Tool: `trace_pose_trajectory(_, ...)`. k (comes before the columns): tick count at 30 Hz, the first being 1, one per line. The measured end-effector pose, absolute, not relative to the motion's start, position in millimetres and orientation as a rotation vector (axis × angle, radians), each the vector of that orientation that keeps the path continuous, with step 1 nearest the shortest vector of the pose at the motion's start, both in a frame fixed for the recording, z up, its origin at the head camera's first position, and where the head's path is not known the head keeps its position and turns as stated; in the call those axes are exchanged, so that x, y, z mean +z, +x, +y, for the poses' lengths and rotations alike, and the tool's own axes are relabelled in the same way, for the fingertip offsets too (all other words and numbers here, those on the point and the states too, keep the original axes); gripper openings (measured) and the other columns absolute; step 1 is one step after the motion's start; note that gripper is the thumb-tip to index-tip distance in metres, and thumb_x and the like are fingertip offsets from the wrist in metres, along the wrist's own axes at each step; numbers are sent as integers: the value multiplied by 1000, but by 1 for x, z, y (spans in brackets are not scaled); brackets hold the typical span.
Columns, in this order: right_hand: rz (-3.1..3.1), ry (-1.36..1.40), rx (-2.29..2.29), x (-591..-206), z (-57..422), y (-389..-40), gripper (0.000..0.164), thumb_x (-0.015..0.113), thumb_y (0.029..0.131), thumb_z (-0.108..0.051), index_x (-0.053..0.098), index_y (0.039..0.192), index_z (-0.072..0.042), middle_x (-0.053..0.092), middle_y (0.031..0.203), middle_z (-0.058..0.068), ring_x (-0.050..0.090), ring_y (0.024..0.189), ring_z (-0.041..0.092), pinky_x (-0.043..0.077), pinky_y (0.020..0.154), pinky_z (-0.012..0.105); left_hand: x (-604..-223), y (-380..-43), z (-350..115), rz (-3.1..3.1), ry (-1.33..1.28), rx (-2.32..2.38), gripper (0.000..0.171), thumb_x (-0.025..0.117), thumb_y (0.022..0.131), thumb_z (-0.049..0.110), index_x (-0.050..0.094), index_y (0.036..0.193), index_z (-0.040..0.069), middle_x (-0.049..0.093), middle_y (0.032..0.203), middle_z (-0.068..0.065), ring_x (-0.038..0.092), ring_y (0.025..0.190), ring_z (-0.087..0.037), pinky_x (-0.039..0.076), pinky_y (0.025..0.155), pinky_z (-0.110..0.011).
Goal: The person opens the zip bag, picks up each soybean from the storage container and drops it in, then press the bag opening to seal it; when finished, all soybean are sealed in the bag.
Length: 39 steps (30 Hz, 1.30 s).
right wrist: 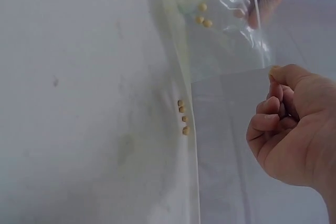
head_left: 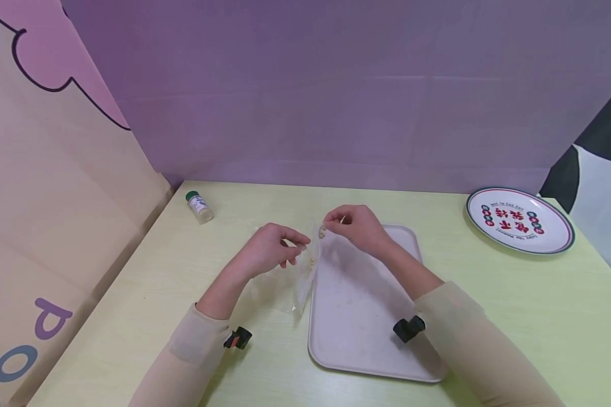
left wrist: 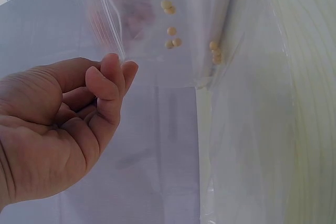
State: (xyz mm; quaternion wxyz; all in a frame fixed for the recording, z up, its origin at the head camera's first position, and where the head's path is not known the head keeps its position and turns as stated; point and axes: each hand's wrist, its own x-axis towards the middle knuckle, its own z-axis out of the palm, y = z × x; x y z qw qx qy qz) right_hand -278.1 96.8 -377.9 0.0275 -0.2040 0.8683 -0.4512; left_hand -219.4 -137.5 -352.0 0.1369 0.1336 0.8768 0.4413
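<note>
A clear zip-type plastic bag [head_left: 305,277] hangs upright between both hands, beside the left edge of a pale tray [head_left: 361,339]. My left hand [head_left: 277,249] pinches the bag's upper edge between thumb and fingers; the left hand [left wrist: 73,124] shows this up close. At the far end of that edge, my right hand [head_left: 358,229] pinches with thumb and forefinger, as the right hand [right wrist: 299,124] shows. Several small round yellow beans [left wrist: 171,31] show through the clear film. More beans [right wrist: 184,119] line up along the tray's edge; whether inside the bag, I cannot tell.
A small green-capped jar [head_left: 199,207] lies on its side at the table's back left. An oval white plate [head_left: 519,220] with red characters rests at the back right. A purple wall [head_left: 336,113] stands behind the pale table [head_left: 147,282].
</note>
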Motion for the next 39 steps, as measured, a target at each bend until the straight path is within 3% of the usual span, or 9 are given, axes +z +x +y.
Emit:
trace_pose_trajectory(5, 2656, -637, -1431, -371, 96, -271, 16, 72, 96, -19, 77, 105, -6, 63, 87, 4, 50, 73, 24, 41, 59, 32, -352, -219, -138, 2539, 388, 1279, 24, 64, 98, 9, 76, 118, 9, 73, 111, -10, 69, 81, -37, 55, 66, -41)
trace_pose_trajectory(9, 2632, -662, -1461, -368, 95, -266, 11, 73, 96, -18, 77, 102, -10, 64, 87, 4, 52, 74, 24, 42, 59, 32, -352, -219, -138, 2532, 381, 1288, 23, 64, 98, 9, 76, 118, 10, 73, 112, -10, 68, 83, -39, 55, 73, -51)
trace_pose_trajectory(12, 2613, -688, -1474, -367, 94, -263, 10, 72, 95, -18, 77, 100, -12, 64, 86, 4, 53, 74, 24, 43, 59, 32, -353, -220, -138, 2528, 376, 1292, 24, 63, 98, 9, 76, 118, 10, 73, 112, -10, 68, 83, -39, 55, 74, -51)
trace_pose_trajectory(22, 2563, -759, -1470, -367, 88, -254, 8, 72, 95, -16, 77, 100, -11, 65, 87, 2, 54, 76, 23, 44, 62, 30, -354, -220, -139, 2545, 402, 1280, 24, 65, 97, 9, 76, 119, 9, 73, 107, -10, 64, 64, -20, 50, 59, -30)
trace_pose_trajectory(32, 2544, -833, -1406, -367, 81, -248, 5, 74, 93, -15, 78, 97, -16, 63, 83, -1, 52, 72, 21, 41, 58, 29, -353, -220, -139, 2547, 404, 1280, 24, 65, 97, 9, 76, 119, 10, 72, 109, -11, 66, 66, -23, 55, 64, -40)
trace_pose_trajectory(39, 2563, -797, -1373, -369, 81, -247, 7, 74, 93, -15, 78, 98, -15, 62, 82, -1, 52, 73, 21, 41, 58, 29, -353, -220, -137, 2557, 406, 1273, 24, 66, 97, 9, 76, 119, 12, 72, 108, -9, 66, 67, -24, 54, 61, -34)
